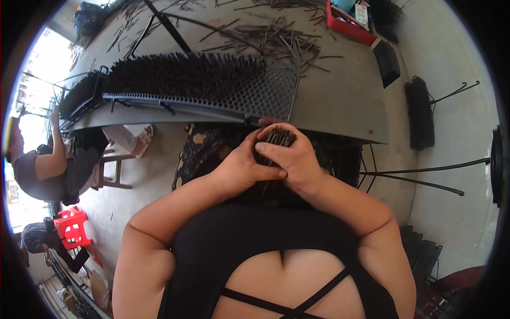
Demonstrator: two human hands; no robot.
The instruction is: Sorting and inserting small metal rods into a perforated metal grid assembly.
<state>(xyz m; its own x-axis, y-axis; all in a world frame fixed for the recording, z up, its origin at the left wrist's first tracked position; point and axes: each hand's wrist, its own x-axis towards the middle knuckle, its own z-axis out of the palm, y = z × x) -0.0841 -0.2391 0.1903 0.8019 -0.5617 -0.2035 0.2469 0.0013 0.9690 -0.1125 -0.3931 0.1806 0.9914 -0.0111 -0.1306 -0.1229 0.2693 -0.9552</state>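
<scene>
Both my hands are wrapped round a bundle of thin dark sticks [281, 137], close to the table's near edge. My left hand [240, 166] curls round its left side, with the thumb lying across the lower part. My right hand [297, 159] clasps it from the right, its thumb pressed over the front. The stick ends show packed together at the top of the grip, and a few thin tips stick out below my hands. What exactly the sticks are made of I cannot tell.
Beyond my hands a perforated metal tray [284, 87] carries dense rows of dark bristly pieces [180, 74]. Loose dark sticks [287, 42] litter the grey table [340, 101]. A red bin [345, 29] stands far right. Two people sit at left, near a red plastic stool [73, 226].
</scene>
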